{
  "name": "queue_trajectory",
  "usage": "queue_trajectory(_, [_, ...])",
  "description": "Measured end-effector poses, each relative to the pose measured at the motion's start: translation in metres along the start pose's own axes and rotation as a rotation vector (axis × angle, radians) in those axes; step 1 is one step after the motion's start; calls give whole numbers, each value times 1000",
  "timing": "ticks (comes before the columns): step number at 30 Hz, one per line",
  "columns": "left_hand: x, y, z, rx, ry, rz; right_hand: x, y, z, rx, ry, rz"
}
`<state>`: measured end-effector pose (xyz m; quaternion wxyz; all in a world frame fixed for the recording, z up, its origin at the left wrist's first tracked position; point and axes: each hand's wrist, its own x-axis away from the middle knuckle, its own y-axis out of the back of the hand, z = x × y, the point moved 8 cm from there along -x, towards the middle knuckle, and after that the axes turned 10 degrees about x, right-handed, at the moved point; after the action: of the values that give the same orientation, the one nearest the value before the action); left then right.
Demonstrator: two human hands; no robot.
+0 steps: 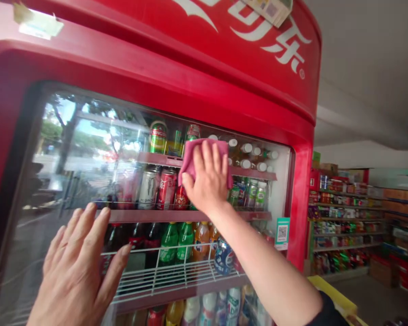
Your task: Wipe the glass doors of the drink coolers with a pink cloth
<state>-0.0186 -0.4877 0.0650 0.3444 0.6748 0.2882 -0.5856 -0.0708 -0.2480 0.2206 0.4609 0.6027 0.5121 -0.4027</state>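
My right hand [209, 176] lies flat on a pink cloth [189, 151], its fingers stretched out, pressing it to the glass door [98, 149] of a red drinks fridge [224, 86]. At the lower left, my left hand [78, 258] is held up before the glass with its fingers spread and nothing in it. Whether that palm touches the glass I cannot tell. Behind the door, cans [168, 188] and green bottles [170, 242] stand on wire shelves, partly hidden by my right hand and forearm.
A QR code sticker [282, 233] is on the door's right side. Trees and a street reflect in the glass at left. Stocked store shelves [347, 222] stand to the right, beyond a yellow object [333, 292]. A box [274, 10] sits against the fridge's top sign.
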Motion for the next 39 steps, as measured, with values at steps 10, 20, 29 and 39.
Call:
queue_trajectory(10, [-36,18,18,6,-70,2,22,2,56,-83,445,33])
queue_trajectory(20, [-18,56,52,1,-54,24,-84,14,91,-34,-111,-77])
queue_trajectory(29, [40,72,60,39,-43,82,89,1,263,-247,838,31])
queue_trajectory(39, [66,88,74,71,48,124,-73,17,228,-169,358,29])
